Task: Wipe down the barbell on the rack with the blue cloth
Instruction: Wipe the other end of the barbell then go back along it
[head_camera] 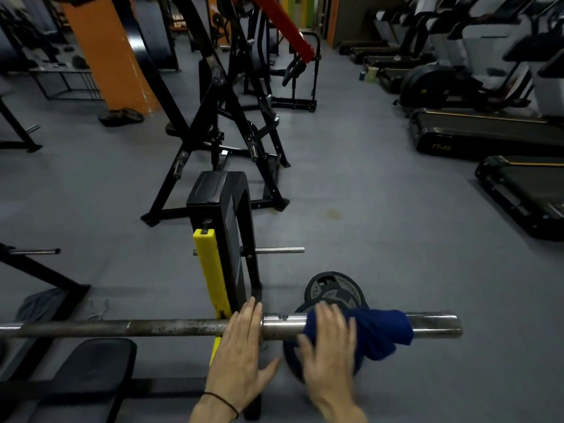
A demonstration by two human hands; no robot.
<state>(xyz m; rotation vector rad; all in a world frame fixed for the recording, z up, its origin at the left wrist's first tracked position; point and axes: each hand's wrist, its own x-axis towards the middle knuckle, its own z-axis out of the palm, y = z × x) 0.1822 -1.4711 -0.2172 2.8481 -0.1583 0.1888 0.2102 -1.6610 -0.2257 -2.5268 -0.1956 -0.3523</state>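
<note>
A long steel barbell point(171, 327) lies across the rack, running from the left edge to its bare sleeve end at the right. The blue cloth point(381, 331) is draped over the sleeve. My right hand point(331, 343) lies flat on the cloth's left part, fingers straight, pressing it onto the sleeve; the hand is blurred. My left hand point(241, 346) rests flat on the bar at the collar, fingers straight, thumb spread to the right. A black band circles the left wrist.
The rack upright point(227, 239) with a yellow guard point(210, 270) stands just behind the bar. Two weight plates point(334, 290) lie on the floor under the sleeve. A black bench pad point(91, 361) is at lower left. Treadmills line the right side.
</note>
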